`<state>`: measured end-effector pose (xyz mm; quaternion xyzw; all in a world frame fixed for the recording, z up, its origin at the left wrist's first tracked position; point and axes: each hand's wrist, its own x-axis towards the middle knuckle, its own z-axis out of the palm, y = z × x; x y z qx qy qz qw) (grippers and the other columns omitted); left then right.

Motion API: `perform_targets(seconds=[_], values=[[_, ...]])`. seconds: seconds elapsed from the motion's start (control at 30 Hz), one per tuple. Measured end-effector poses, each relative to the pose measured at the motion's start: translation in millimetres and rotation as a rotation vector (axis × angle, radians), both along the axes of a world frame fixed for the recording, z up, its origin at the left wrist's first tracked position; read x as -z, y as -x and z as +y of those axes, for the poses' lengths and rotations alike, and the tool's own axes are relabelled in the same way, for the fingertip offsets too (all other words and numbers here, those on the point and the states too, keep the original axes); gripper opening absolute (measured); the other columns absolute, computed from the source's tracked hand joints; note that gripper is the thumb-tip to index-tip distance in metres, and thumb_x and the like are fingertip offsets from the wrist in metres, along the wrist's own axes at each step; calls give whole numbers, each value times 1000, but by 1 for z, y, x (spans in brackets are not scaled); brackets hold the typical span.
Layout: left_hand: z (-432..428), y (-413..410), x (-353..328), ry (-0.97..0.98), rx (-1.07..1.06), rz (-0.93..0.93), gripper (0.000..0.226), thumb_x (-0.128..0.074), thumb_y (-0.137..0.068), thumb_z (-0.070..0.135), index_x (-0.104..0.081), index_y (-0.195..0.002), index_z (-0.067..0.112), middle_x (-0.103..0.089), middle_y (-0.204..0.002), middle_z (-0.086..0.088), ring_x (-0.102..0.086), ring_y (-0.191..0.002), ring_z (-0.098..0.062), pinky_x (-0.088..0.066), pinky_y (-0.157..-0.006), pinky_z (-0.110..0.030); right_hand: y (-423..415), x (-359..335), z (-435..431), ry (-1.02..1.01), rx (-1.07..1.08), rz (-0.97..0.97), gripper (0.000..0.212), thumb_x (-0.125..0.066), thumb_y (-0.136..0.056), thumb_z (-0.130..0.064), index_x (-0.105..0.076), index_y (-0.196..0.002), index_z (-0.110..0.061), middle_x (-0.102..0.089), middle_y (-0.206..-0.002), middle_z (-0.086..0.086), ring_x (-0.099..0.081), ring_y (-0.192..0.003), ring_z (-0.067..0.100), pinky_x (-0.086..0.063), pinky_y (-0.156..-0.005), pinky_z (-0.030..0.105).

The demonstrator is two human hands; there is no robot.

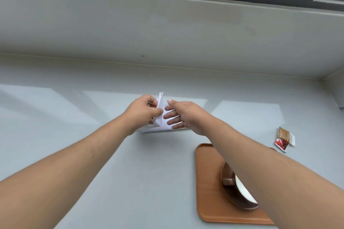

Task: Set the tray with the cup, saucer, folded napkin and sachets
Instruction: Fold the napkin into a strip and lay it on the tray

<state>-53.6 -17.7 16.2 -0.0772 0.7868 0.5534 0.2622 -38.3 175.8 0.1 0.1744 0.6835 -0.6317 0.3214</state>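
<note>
Your left hand (144, 111) pinches a raised fold of the white napkin (160, 123) on the grey table (74, 117); your right hand (181, 115) rests spread, straight fingers on it. Nearer you, your right forearm partly hides the cup (242, 189) on the wooden tray (208, 191). The sachets (283, 138) lie off the tray, to the right.

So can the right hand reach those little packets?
Probably yes. The sachets lie uncovered on the counter right of the tray, nothing around them, and the right hand is open, fingers flat against the napkin.
</note>
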Motion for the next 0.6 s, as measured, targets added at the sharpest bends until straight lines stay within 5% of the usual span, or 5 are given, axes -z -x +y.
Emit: perform_targets(seconds=[0.13, 0.27, 0.37, 0.6], values=[[28, -2, 1, -34, 44, -2, 18, -72, -90, 2, -58, -91, 13, -65, -78, -7, -65, -68, -21, -54, -70, -36, 1, 0, 11, 68, 15, -30, 43, -61, -94, -53, -72, -112, -15, -79, -97, 9, -72, -78, 24, -60, -74, 37], [47, -3, 4, -63, 114, -20, 22, -73, -89, -3, -58, -100, 8, -66, -88, -15, -64, -81, -25, -54, -83, -41, 0, 6, 26, 7, 75, -2, 16, -63, -94, -18, -71, -104, -9, -76, -93, 12, -71, -73, 27, -58, -72, 37], [45, -2, 9, -41, 146, -16, 21, -75, -87, 0, -63, -103, 8, -69, -87, -10, -64, -79, -19, -54, -83, -37, 4, 9, 41, -120, 90, 29, 14, -59, -92, -4, -72, -96, -9, -76, -86, 11, -70, -69, 26, -58, -71, 38], [20, 2, 36, 42, 156, -125, 16, -70, -93, 7, -69, -106, 16, -75, -109, 0, -65, -84, -8, -47, -77, -22, 9, 17, 41, -99, 74, -52, 25, -71, -93, -28, -66, -108, -9, -73, -96, 11, -72, -76, 27, -61, -69, 37]])
